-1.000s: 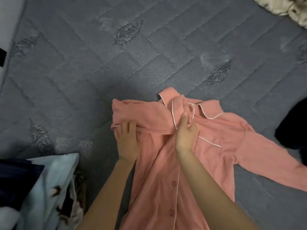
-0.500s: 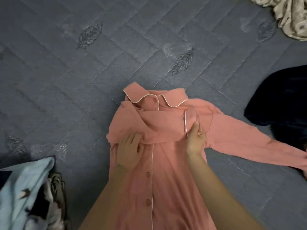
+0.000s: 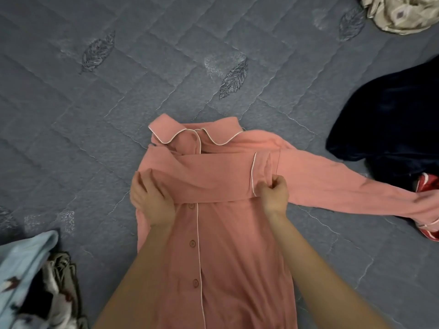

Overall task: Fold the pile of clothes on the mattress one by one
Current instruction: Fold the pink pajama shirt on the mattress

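Lying lengthwise near-to-far, the pink shirt (image 3: 225,245) points its collar away.

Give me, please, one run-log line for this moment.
item: pink button-front pyjama shirt with white piping, on grey quilted mattress | left hand: presses folded shoulder | right hand: pinches folded sleeve's cuff

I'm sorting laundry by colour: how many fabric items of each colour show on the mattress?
pink shirt: 1
navy garment: 1
red cloth: 1
beige cloth: 1
light-blue cloth: 1
olive cloth: 1
Total: 6
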